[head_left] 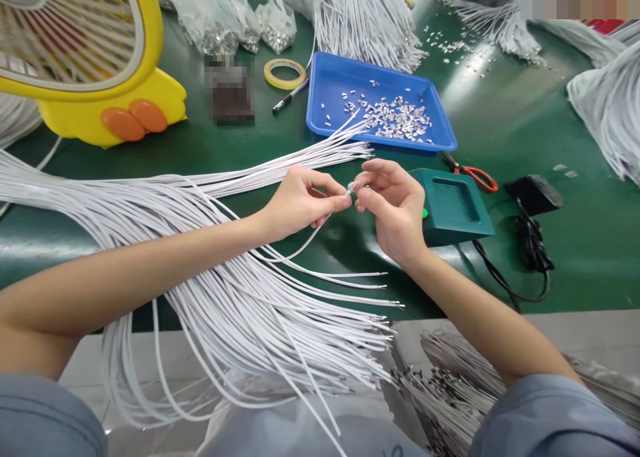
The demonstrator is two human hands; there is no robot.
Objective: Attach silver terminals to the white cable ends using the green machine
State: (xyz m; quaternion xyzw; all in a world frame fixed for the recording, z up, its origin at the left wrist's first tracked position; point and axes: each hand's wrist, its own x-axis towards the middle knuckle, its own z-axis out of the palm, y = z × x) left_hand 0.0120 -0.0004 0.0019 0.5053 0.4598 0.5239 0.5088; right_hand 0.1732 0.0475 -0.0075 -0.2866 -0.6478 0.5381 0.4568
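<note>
My left hand (pixel 307 200) pinches a thin white cable (pixel 306 245) close to its end, thumb against forefinger. At the cable's tip, between both hands, is a tiny shiny piece (pixel 351 188); its exact shape is too small to tell. The thumb and forefinger of my right hand (pixel 397 214) close at this tip, and what they hold is mostly hidden. A large bundle of white cables (pixel 240 290) spreads under my left forearm and over the table's front edge. Just behind my hands, a smaller bunch of cables (pixel 300 158) ends at the blue tray.
The blue tray (pixel 320 114) holds many small metal pieces (pixel 400 118). A teal device (pixel 455 207) stands beside my right hand, near red-handled pliers (pixel 483 177) and a black adapter (pixel 535 194). A yellow fan (pixel 160 104), tape roll (pixel 285 74) and pen (pixel 290 97) occupy the back left.
</note>
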